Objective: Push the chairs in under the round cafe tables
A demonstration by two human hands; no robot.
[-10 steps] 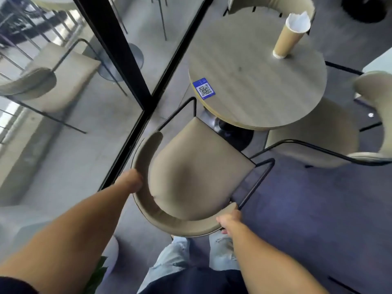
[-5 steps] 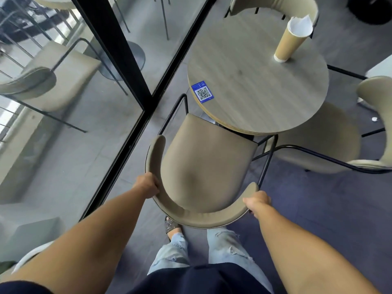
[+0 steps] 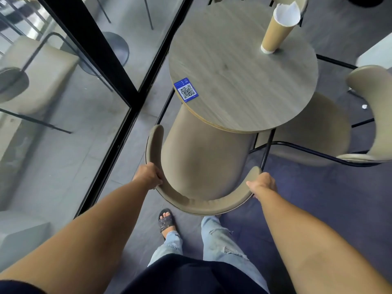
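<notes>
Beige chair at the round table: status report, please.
Both hands, left and right, grip the beige curved-back chair. Seat partly under round wooden table. Nothing visibly blocking.

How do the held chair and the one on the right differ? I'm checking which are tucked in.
The held chair has its seat partly under the table, with both hands, left hand and right hand, on its backrest. The right chair is also partly under, untouched, facing in from another side. Both are beige with black frames.
</notes>
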